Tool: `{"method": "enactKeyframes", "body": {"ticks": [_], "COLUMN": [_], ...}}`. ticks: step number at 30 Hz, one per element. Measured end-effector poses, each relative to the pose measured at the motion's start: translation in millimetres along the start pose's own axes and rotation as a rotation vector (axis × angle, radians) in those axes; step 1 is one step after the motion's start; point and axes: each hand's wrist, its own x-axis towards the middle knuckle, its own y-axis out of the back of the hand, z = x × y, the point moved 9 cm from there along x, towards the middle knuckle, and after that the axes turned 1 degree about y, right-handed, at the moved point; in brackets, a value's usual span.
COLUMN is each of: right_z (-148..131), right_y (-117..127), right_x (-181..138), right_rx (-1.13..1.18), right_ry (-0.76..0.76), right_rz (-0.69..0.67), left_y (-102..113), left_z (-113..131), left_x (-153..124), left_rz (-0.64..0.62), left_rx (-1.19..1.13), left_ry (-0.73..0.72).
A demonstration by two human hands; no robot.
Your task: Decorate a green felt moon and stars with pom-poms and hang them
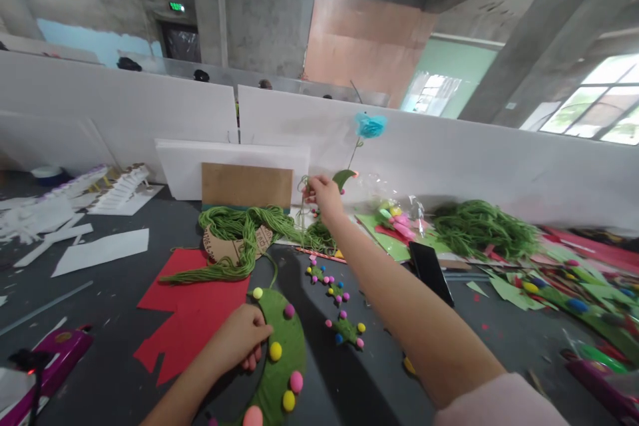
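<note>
My left hand (pixel 240 338) rests closed on the inner edge of a green felt wreath (pixel 287 353) dotted with yellow, pink and purple pompoms, low in the middle of the view. My right hand (pixel 323 196) is stretched far forward, its fingers pinched on the thin stem of a craft flower (pixel 370 125) with a blue fluffy head and a green felt leaf (pixel 343 178). The flower stands up in front of the white partition. Under that hand lies a tangle of green yarn (pixel 239 233).
A red felt sheet (pixel 192 313) lies left of the wreath. Small green felt pieces with pompoms (pixel 347 329) and a black phone (pixel 430 271) are on the dark table. More green yarn (pixel 479 229), felt scraps and white foam strips (pixel 100 249) lie around; a purple tool (pixel 54 356) sits bottom left.
</note>
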Motion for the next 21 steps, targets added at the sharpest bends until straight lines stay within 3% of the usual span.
{"method": "enactKeyframes", "body": {"ticks": [4, 8, 10, 14, 17, 21], "right_z": [-79, -145, -175, -216, -234, -244], "right_y": [18, 26, 34, 64, 87, 139], "right_x": [-3, -24, -39, -73, -101, -143], "right_rx": [0.172, 0.298, 0.488, 0.670, 0.673, 0.584], "right_ry": [0.167, 0.292, 0.387, 0.486, 0.476, 0.586], "right_rz": [0.041, -0.029, -0.067, -0.066, -0.107, -0.002], "left_y": [26, 57, 61, 62, 59, 59], "left_z": [37, 93, 111, 126, 132, 121], "left_x": [-18, -35, -33, -24, -25, -21], "left_rz": [0.084, 0.203, 0.214, 0.259, 0.273, 0.243], "left_rx": [-0.003, -0.025, 0.025, 0.046, 0.060, 0.190], "left_ry": [-0.131, -0.350, -0.401, -0.423, -0.469, -0.438]}}
